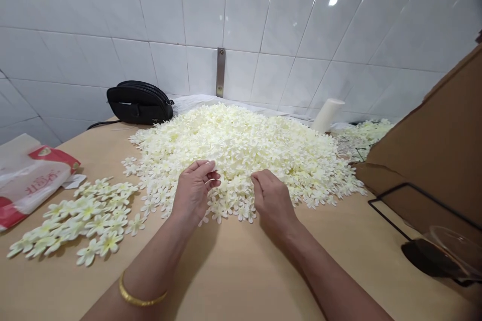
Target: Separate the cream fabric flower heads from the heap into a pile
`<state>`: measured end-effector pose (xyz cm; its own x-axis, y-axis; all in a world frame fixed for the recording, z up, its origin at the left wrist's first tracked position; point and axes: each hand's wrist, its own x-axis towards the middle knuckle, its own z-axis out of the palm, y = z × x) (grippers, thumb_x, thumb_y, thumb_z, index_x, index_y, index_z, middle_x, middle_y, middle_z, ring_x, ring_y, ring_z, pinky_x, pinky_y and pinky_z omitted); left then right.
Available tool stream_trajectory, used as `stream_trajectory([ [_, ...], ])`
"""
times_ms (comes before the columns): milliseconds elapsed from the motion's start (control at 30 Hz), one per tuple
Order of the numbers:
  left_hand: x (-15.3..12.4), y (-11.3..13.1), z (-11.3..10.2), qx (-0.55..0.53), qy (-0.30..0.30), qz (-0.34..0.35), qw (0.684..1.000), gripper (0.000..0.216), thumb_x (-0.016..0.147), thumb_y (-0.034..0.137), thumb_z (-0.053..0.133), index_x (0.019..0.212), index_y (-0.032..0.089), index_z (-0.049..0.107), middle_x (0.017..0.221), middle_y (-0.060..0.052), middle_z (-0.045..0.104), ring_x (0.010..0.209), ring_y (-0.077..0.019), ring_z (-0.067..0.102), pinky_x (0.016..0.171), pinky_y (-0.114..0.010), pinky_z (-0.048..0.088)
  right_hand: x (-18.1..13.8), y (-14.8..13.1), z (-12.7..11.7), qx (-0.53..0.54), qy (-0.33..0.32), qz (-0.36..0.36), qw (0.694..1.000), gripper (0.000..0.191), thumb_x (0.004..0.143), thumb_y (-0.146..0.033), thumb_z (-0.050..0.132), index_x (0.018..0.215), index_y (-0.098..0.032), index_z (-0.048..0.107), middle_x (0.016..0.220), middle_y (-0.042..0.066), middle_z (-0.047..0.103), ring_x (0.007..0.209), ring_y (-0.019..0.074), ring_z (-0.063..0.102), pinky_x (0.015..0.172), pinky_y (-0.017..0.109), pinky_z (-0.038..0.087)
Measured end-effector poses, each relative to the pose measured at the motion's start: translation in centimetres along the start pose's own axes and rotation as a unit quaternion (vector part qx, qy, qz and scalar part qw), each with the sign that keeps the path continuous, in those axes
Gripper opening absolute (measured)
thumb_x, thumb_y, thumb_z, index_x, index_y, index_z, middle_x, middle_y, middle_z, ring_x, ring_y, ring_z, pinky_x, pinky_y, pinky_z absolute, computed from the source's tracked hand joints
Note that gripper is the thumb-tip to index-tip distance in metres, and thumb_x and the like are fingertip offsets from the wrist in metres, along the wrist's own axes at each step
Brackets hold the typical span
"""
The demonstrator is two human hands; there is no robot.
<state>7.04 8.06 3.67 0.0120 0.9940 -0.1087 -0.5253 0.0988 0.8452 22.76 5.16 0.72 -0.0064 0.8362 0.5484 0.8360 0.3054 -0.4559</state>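
A big heap of cream-white artificial flower petals covers the middle of the tan table. My left hand rests at the heap's near edge, fingers curled together and pinched on a petal at the fingertips. My right hand lies beside it, fingers bent down into the petals; what they hold is hidden. A smaller batch of larger flower pieces is spread out to the left of my left hand. A gold bangle is on my left wrist.
A black handbag sits at the back left by the tiled wall. A red and white plastic packet lies at the left edge. A white cylinder stands behind the heap. A cardboard box, a black wire frame and a glass lid are on the right.
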Motion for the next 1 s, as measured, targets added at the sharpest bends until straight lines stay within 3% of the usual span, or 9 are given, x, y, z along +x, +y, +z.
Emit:
stream_trajectory([
  [100,-0.1,-0.2,0.2,0.005,-0.015,-0.018,1.000,0.024,0.053,0.021,0.073,0.064,0.014,0.053,0.056,0.005,0.052,0.052,-0.0070,0.051,0.051,-0.019,0.042,0.1,0.0,0.6,-0.105,-0.039,-0.059,0.992,0.020,0.080,-0.011,0.039,0.075,-0.014,0.058,0.075,0.009,0.054,0.074,0.0198,0.046,0.068,0.034,0.036],
  [167,-0.3,-0.6,0.4,0.014,-0.033,-0.035,0.999,0.025,0.051,0.020,0.073,0.063,0.014,0.052,0.054,0.005,0.051,0.050,-0.0066,0.050,0.050,-0.020,0.041,0.1,-0.1,0.6,-0.108,-0.021,-0.056,0.992,0.020,0.080,-0.011,0.040,0.080,-0.014,0.059,0.077,0.009,0.055,0.076,0.0206,0.046,0.071,0.035,0.036],
  [333,-0.6,-1.6,0.8,0.045,-0.086,-0.083,0.992,0.021,0.053,0.018,0.072,0.064,0.012,0.055,0.052,0.004,0.051,0.047,-0.0068,0.049,0.050,-0.021,0.040,0.0,-0.7,-0.4,0.096,0.048,0.003,0.994,0.021,0.084,-0.015,0.038,0.089,-0.016,0.059,0.081,0.006,0.057,0.077,0.0170,0.051,0.070,0.029,0.040],
  [500,-1.1,-1.8,1.1,0.076,-0.102,-0.092,0.988,0.019,0.052,0.017,0.071,0.064,0.013,0.057,0.052,0.005,0.049,0.045,-0.0056,0.045,0.049,-0.021,0.037,-0.1,-1.1,-1.0,0.254,-0.002,0.095,0.962,0.021,0.083,-0.027,0.044,0.093,-0.017,0.060,0.086,0.005,0.061,0.079,0.0168,0.056,0.071,0.029,0.043],
  [700,-1.4,-2.0,1.1,0.143,-0.139,-0.039,0.979,0.015,0.057,0.021,0.068,0.059,0.014,0.054,0.047,0.006,0.047,0.042,-0.0049,0.040,0.045,-0.019,0.032,0.0,-1.7,-1.2,0.358,-0.102,0.129,0.919,0.020,0.080,-0.031,0.048,0.085,-0.016,0.060,0.076,0.003,0.061,0.070,0.0147,0.054,0.064,0.026,0.043],
  [900,-1.7,-2.1,1.4,0.172,-0.106,-0.043,0.978,0.023,0.060,0.032,0.067,0.061,0.015,0.051,0.048,0.005,0.048,0.040,-0.0059,0.040,0.041,-0.019,0.032,-0.2,-1.8,-1.1,0.396,-0.060,0.152,0.903,0.014,0.077,-0.028,0.052,0.070,-0.017,0.053,0.064,-0.002,0.052,0.061,0.0107,0.049,0.059,0.022,0.040],
  [1000,-1.8,-2.0,1.4,0.154,-0.140,-0.087,0.974,0.023,0.061,0.033,0.067,0.070,0.014,0.056,0.057,0.002,0.054,0.046,-0.0069,0.046,0.046,-0.020,0.037,-0.3,-1.8,-1.0,0.398,-0.044,0.150,0.904,0.014,0.078,-0.028,0.052,0.069,-0.017,0.051,0.064,-0.002,0.051,0.060,0.0101,0.048,0.058,0.022,0.039],
])
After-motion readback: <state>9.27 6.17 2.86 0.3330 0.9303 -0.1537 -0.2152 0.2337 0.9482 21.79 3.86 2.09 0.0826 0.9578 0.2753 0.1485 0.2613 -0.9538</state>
